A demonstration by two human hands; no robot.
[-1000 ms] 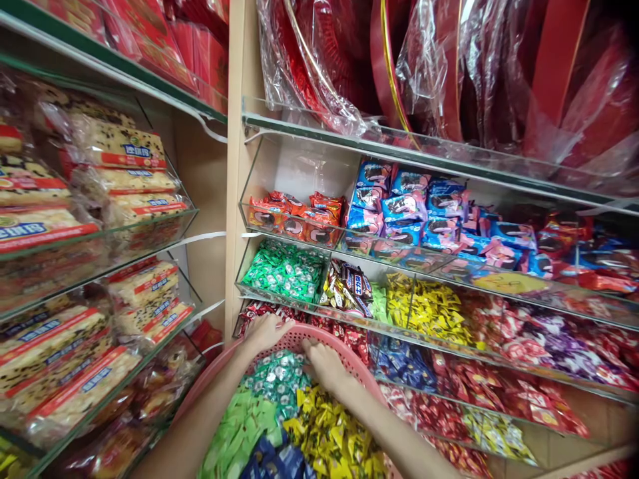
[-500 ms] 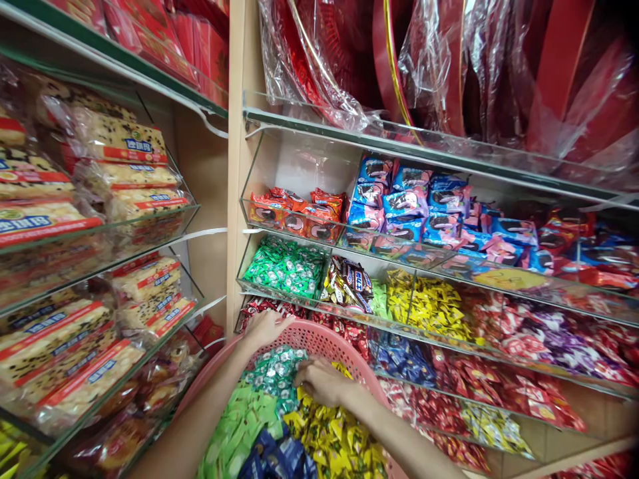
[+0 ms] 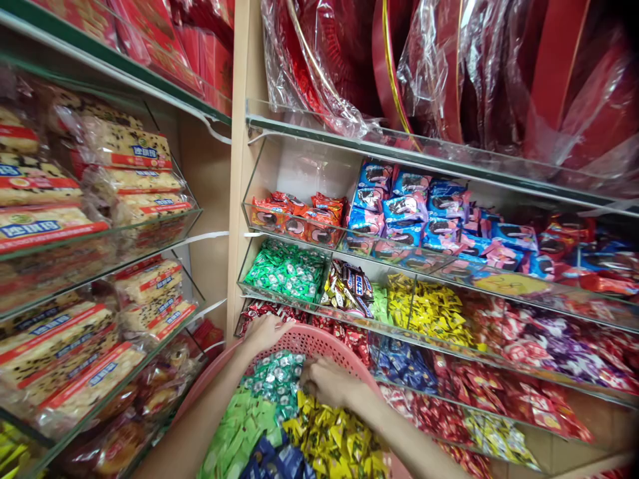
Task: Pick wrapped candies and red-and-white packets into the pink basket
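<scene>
A pink perforated plastic basket (image 3: pixel 344 346) holds wrapped candies in separate heaps. Over its far left rim, my left hand (image 3: pixel 264 334) is closed, gripping the edge. Inside, my right hand (image 3: pixel 324 380) is down near the far wall with its fingers curled in; what they hold, if anything, is hidden. Beside those fingers lie teal-green candies (image 3: pixel 279 379), and yellow candies (image 3: pixel 334 436) sit just below the hand. Light green candies (image 3: pixel 242 429) fill the basket's left part. Dark blue candies (image 3: pixel 279 459) are at the near middle.
Glass shelves ahead hold green candies (image 3: pixel 284 269), chocolate bars (image 3: pixel 349 286), yellow candies (image 3: pixel 429 306) and blue snack packs (image 3: pixel 407 199). To the left, shelves bear wrapped pastry bars (image 3: pixel 144 146). A wooden post (image 3: pixel 239 166) divides them. Red items in clear plastic (image 3: pixel 339 66) stand above.
My right hand has shifted slightly to the right within the basket, fingers curled. My left hand stays on the rim. The view has moved a little.
</scene>
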